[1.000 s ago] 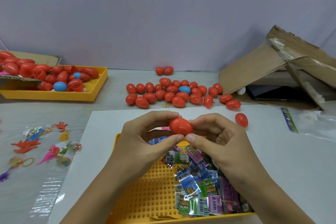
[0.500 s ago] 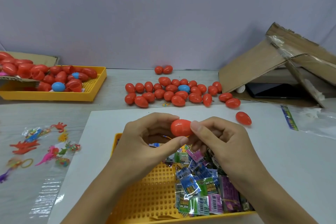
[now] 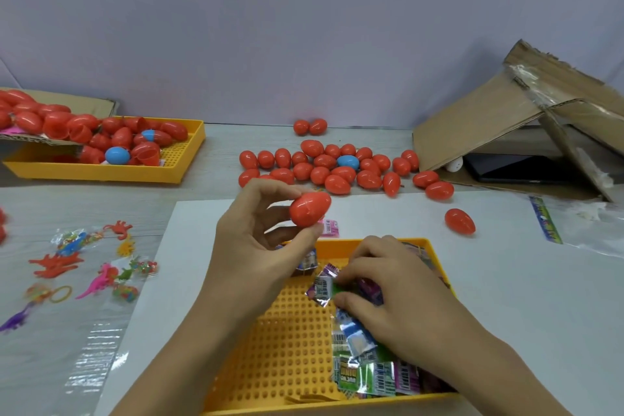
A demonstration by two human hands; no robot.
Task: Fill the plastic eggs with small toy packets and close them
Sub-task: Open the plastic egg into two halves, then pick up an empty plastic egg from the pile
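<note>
From the head view, the left hand (image 3: 256, 246) holds a closed red egg (image 3: 310, 209) raised above the surface, its thumb under the egg and its fingers (image 3: 270, 187) curled over the top. The right hand (image 3: 388, 284) reaches down into the near yellow tray (image 3: 280, 348), its thumb and fingers pinching a small toy packet (image 3: 322, 287) with a barcode on its silver edge. More packets (image 3: 371, 371) are heaped in the right part of that tray; one green packet shows upside-down lettering that seems to read "DINO", and several carry barcodes too small to read. The tray sits on a white sheet (image 3: 506, 280). A pink packet (image 3: 330, 226) lies on the sheet just behind the tray. One lone red egg (image 3: 460, 221) rests on the sheet to the right. A cluster of closed eggs (image 3: 331, 167), mostly red with one blue, lies farther back on the surface. A second yellow tray (image 3: 101, 172) at far left holds open egg halves. Rubbery toy figures (image 3: 55, 263) lie at left; a cardboard box (image 3: 506, 125) stands at right.
</note>
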